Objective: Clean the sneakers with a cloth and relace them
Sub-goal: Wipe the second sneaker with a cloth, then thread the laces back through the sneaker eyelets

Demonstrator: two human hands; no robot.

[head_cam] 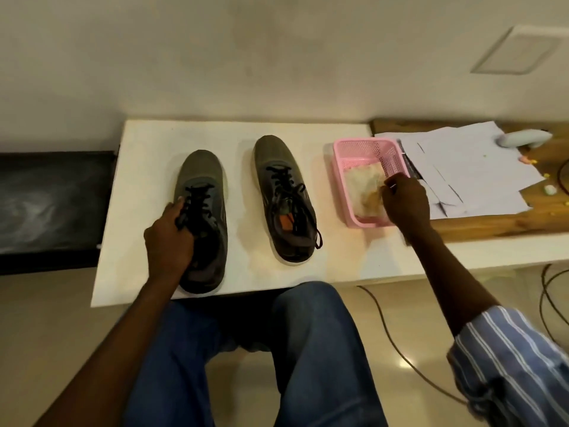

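Two dark grey sneakers with black laces stand side by side on a white table [147, 167], toes pointing away from me. My left hand [169, 238] grips the left sneaker [201, 180] around its tongue and laces. The right sneaker [277, 167] stands alone, its lace ends trailing loose on the right. A pale cloth [361, 186] lies in a pink mesh basket [354, 149] to the right of the shoes. My right hand [403, 201] reaches into the basket, its fingertips pinching the cloth's edge.
Sheets of white paper [468, 167] lie on a wooden board [508, 223] right of the basket, with a pale blue object [523, 138] at the back. Cables [400, 352] run over the floor on the right. A dark bench [52, 204] sits left of the table. My knees are under the table's front edge.
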